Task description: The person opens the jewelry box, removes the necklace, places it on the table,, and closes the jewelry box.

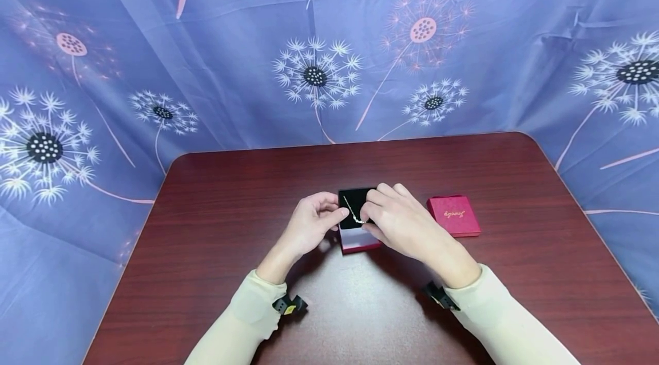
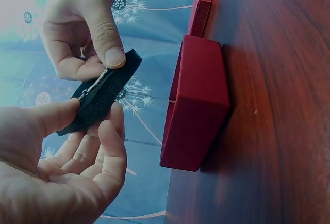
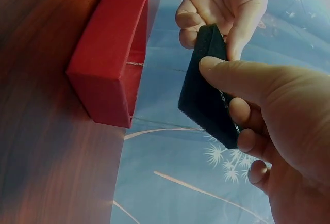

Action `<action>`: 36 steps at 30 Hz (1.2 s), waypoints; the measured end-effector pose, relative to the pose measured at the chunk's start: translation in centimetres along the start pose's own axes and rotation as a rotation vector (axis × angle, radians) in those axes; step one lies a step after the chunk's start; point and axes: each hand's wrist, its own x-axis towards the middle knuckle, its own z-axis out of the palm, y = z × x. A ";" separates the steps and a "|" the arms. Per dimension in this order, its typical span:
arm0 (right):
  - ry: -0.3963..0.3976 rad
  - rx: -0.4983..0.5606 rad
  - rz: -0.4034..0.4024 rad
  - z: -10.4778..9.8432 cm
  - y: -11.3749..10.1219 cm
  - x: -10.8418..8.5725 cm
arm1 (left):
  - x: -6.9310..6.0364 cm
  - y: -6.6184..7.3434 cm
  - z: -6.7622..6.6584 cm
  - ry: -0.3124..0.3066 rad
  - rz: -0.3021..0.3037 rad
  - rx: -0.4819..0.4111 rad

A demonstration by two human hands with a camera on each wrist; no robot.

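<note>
Sleeves: pale cloth (image 1: 507, 319), both forearms, entering from the lower edge of the head view. A small black device (image 1: 289, 304) is strapped at each wrist.

Left hand (image 1: 309, 223): centre of the head view, thumb and fingers pinching the left side of a black pad. Right hand (image 1: 401, 222): pinching the same pad from the right, thumb and fingertips on opposite faces. Both hands are in contact; neither is nearer.

Black pad (image 2: 103, 102): flat, four-sided, matt and velvety. In the left wrist view it is tilted, its length running from upper right to lower left. A fine metallic chain (image 1: 354, 218) crosses its face, with small bright beads seen in the head view.

Governing relation: the pad is held above the red box (image 2: 198, 105), apart from it, and covers the far part of its mouth in the head view. Thin chain strands span the gap into the open box. The box is rigid and square-edged, standing mouth upward.

Red lid (image 1: 454, 215): right of centre, flat, square, gold script on top, apart from the box.

Table (image 1: 231, 210): glossy reddish-brown wood grain, rounded far corners.

Backdrop (image 1: 231, 56): blue creased fabric, dandelion print, across the upper frame.
</note>
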 end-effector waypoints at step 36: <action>0.106 0.178 -0.052 -0.8 0.0 0.3 | 0.0 -0.2 0.1 -0.007 -0.004 0.026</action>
